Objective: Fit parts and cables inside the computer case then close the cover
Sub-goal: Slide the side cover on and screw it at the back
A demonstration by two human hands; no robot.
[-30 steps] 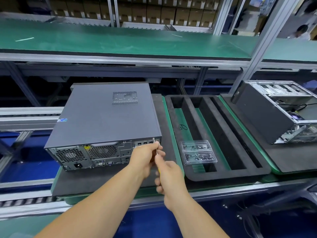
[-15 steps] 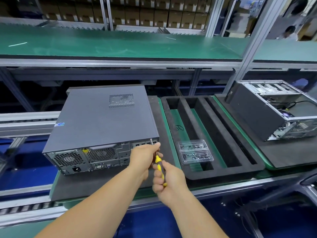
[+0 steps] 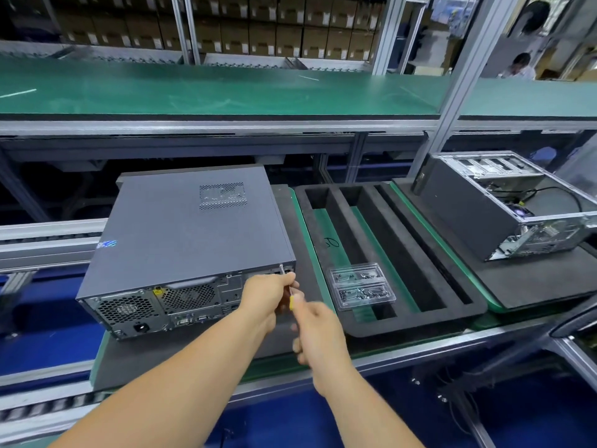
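A handwritten mark (image 3: pixel 331 243) — perhaps "G" or "a" — on the foam tray's green floor (image 3: pixel 326 227); stickers elsewhere are unreadable.

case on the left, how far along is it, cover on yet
Done: the cover is on the left case and hides the inside. In hand: the right hand holds a yellow screwdriver with its tip at the rear top corner, and the left hand steadies the shaft. Left: probably finishing that screw; whether it is tight cannot be told. The open case on the right has no cover.
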